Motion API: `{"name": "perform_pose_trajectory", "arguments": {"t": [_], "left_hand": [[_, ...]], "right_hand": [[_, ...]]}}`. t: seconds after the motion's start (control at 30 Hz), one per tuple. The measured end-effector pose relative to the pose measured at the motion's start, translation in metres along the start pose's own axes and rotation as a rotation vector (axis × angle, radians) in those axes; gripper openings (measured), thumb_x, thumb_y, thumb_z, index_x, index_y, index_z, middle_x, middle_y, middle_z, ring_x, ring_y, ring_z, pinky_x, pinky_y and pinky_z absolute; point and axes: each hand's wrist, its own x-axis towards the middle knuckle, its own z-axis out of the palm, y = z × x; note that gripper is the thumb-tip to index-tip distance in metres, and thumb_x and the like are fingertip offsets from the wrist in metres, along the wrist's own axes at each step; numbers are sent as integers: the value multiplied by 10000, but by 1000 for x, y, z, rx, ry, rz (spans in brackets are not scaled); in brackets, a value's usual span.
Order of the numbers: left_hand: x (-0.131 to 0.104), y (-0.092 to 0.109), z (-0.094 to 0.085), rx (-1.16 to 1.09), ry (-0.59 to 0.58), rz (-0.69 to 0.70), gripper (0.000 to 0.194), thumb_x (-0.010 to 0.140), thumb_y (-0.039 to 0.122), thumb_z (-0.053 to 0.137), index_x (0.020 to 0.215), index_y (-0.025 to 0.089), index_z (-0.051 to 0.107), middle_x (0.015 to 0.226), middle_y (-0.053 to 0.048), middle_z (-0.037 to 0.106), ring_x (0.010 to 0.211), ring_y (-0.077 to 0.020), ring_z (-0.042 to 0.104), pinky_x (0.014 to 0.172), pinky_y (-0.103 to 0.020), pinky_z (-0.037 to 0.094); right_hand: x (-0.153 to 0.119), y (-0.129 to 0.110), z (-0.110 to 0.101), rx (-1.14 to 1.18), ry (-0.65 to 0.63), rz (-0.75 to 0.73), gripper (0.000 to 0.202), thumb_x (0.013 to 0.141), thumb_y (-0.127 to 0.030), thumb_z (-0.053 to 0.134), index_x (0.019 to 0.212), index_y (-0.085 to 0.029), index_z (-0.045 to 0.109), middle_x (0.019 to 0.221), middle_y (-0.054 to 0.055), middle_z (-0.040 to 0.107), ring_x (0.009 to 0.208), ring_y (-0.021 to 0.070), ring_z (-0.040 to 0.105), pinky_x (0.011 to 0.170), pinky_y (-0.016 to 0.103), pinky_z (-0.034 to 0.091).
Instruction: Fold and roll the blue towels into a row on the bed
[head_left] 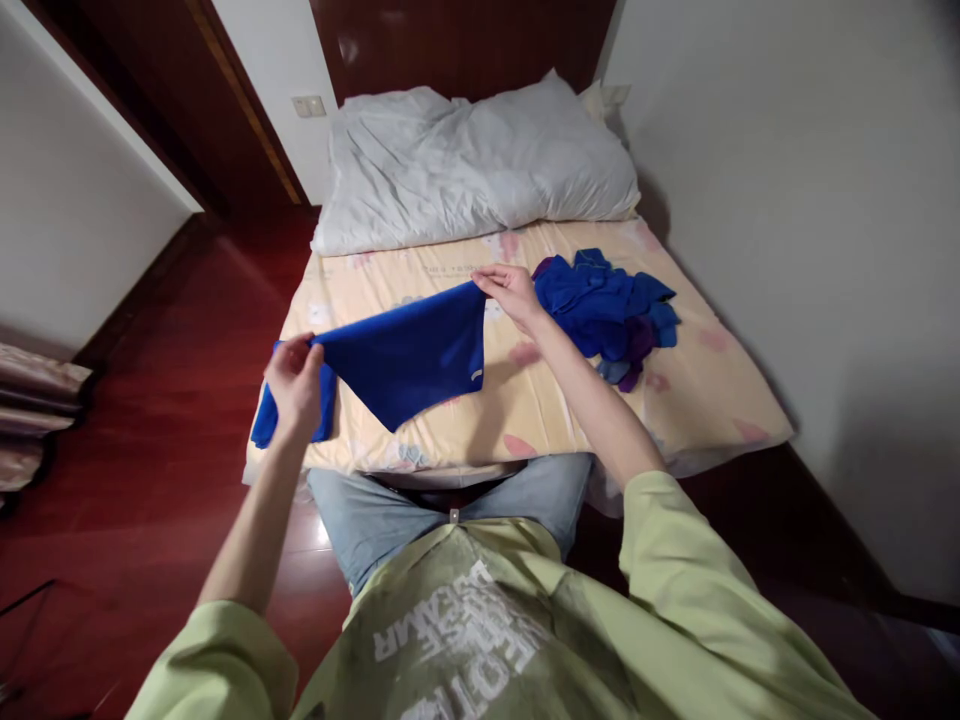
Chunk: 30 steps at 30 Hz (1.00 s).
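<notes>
A blue cloth point(412, 350) is stretched above the bed between my two hands, its lower edge hanging down. It bears a small white tag near the lower right corner. My left hand point(295, 385) pinches the left end of the top edge. At the other end, a little higher and farther away, my right hand point(510, 295) grips the upper right corner with thumb and fingers. Behind and below my left hand lies a folded blue cloth point(327, 405), partly hidden by that hand. A rumpled pile of blue and purple cloths point(592, 300) sits right of my right hand.
The bed point(720, 400) has a pale yellow floral sheet. A bundled white quilt point(480, 160) lies along the dark headboard point(465, 45). On the right, a white wall point(810, 200) runs close to the bed. Dark red floor point(172, 350) is at the left, with a curtain point(34, 410).
</notes>
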Motion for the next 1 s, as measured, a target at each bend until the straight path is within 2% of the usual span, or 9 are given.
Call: {"name": "perform_pose_trajectory", "arguments": {"t": [0.07, 0.13, 0.23, 0.33, 0.43, 0.53, 0.73, 0.87, 1.0], "left_hand": [[35, 17, -7, -59, -50, 41, 571, 774, 402, 839, 1166, 27, 660, 816, 26, 596, 820, -106, 639, 976, -457, 517], [62, 36, -11, -119, -95, 67, 603, 747, 391, 860, 1173, 14, 661, 848, 14, 637, 831, -98, 652, 973, -459, 517], [88, 63, -13, -214, -71, 71, 641, 586, 421, 962, 1064, 60, 733, 811, -12, 691, 732, -81, 643, 827, -305, 570], [100, 85, -14, -267, -30, 77, 675, 441, 426, 1018, 968, 81, 776, 737, -30, 701, 634, -65, 604, 640, -200, 529], [106, 98, -13, -276, -41, 62, 662, 425, 414, 1026, 950, 89, 787, 722, -34, 706, 600, -55, 588, 559, -170, 482], [108, 103, -12, -288, -57, 20, 633, 473, 392, 1020, 968, 77, 785, 682, -27, 690, 551, -46, 563, 516, -162, 452], [102, 109, -13, -247, -70, 4, 531, 589, 357, 981, 979, 57, 781, 705, -34, 696, 567, -51, 578, 535, -169, 464], [88, 123, -25, -92, -204, 18, 423, 654, 299, 945, 960, 55, 784, 707, -38, 695, 565, -49, 560, 508, -159, 426], [78, 129, -33, -10, -421, -172, 323, 697, 250, 915, 924, 69, 775, 692, -36, 678, 529, -66, 572, 465, -165, 433]], "right_hand": [[2, -25, 0, -18, -5, -59, 543, 833, -629, 728, 1070, -141, 711, 970, 57, 724, 1007, 217, 697, 888, 399, 586], [4, -49, 1, -53, 3, -107, 516, 852, -608, 719, 1085, -148, 703, 947, 38, 717, 992, 202, 701, 858, 376, 594], [3, -81, 2, -123, 35, -147, 458, 814, -554, 789, 1052, -172, 700, 875, 21, 717, 909, 180, 703, 802, 325, 607], [-2, -103, 2, -174, 84, -168, 410, 790, -517, 821, 988, -179, 702, 794, 13, 703, 801, 165, 697, 741, 296, 610], [-7, -113, 2, -183, 114, -176, 388, 790, -502, 823, 963, -176, 705, 777, 12, 694, 756, 158, 695, 701, 282, 609], [-10, -118, 1, -172, 135, -178, 388, 785, -497, 830, 960, -171, 715, 798, 21, 702, 765, 163, 705, 690, 279, 612], [-24, -137, -7, -150, 173, -179, 400, 802, -525, 814, 956, -163, 743, 836, 34, 734, 773, 166, 715, 698, 290, 626], [-45, -152, -24, -150, 148, -127, 398, 756, -496, 865, 940, -162, 749, 839, 38, 745, 768, 164, 717, 695, 287, 624], [-65, -153, -46, -142, 131, 6, 433, 687, -475, 921, 925, -159, 745, 808, 40, 747, 671, 149, 694, 615, 276, 608]]}}
